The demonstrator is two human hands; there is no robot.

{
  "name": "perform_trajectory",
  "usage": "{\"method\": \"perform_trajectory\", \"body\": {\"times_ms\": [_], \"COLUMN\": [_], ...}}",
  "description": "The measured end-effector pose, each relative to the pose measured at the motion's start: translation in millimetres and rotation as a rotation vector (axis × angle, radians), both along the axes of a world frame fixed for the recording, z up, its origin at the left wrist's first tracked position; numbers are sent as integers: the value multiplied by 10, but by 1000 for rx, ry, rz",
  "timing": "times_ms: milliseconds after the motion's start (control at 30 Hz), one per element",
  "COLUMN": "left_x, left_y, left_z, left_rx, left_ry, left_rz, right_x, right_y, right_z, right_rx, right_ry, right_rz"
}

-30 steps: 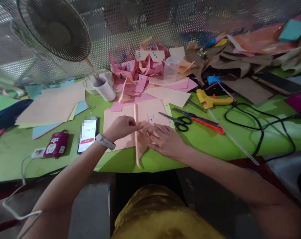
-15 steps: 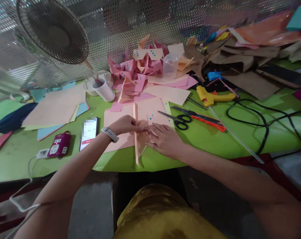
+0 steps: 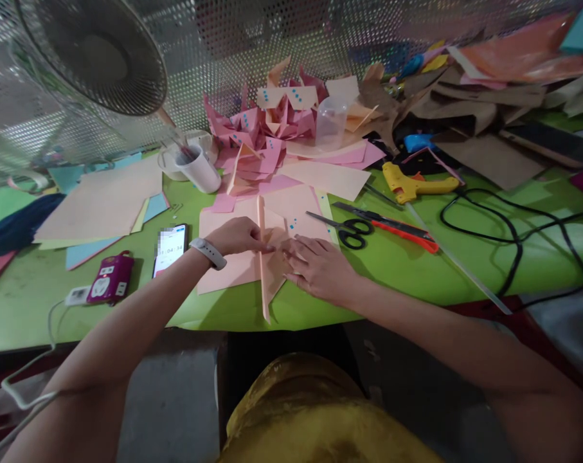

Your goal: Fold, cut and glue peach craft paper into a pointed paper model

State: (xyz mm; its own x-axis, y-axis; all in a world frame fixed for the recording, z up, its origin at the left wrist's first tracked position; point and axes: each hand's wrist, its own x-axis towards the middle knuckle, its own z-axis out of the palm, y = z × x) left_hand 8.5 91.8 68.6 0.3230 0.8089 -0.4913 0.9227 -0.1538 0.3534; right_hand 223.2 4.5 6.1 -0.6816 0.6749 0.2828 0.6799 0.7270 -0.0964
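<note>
A folded peach paper (image 3: 274, 278) with a raised strip stands over flat peach sheets (image 3: 228, 273) at the front of the table. My left hand (image 3: 238, 236), wearing a white wristband, pinches the raised strip, its thumb reaching over to the right side. My right hand (image 3: 322, 270) lies palm down with fingers stretched at the folded paper's right edge; what is under the palm is hidden. Small blue dots mark the sheet just above my right fingers. Black scissors (image 3: 351, 233) lie open to the right of that hand.
A red-orange cutter (image 3: 402, 233), a yellow glue gun (image 3: 409, 184) and a black cable (image 3: 513, 238) lie right. Folded pink papers (image 3: 257, 128) and a clear cup (image 3: 331, 122) stand behind. Left are a phone (image 3: 170, 249), a purple power adapter (image 3: 110, 280), a white cup (image 3: 199, 168) and a fan (image 3: 103, 61).
My right fingers have drawn slightly away from my left thumb, and more of the folded paper shows between them. My left hand keeps its pinch. The view has shifted slightly.
</note>
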Motion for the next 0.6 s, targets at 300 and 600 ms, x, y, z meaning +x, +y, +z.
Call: {"method": "perform_trajectory", "body": {"times_ms": [300,600], "left_x": [-16,-15], "left_y": [72,122], "left_z": [57,49], "left_rx": [-16,-39], "left_ry": [10,17], "left_rz": [-10,-28], "right_x": [3,5], "right_y": [4,9], "right_z": [-51,-52], "right_rx": [14,-46], "right_ry": [42,87], "right_rz": [-2,3]}}
